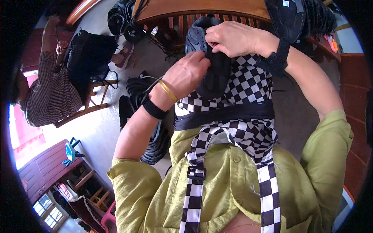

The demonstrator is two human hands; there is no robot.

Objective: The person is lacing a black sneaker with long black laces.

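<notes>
A black shoe [214, 82] lies over my lap on a black-and-white checked apron [250, 83], its toe end nearest me. My left hand [187, 72] is closed in a pinch at the left side of the shoe. A thin cord-like line runs by that wrist; whether it reaches the fingers is hidden. Over the shoe's upper part, by its row of eyelets, my right hand [232, 39] has its fingers bent and pressed together. What either hand pinches, if anything, is too small to make out.
A wooden bench [198, 8] stands ahead, with black shoes [285, 17] piled at its right. More black shoes [153, 143] lie on the floor to my left. A co-worker in a checked shirt [54, 91] sits at the left on a wooden chair [93, 101].
</notes>
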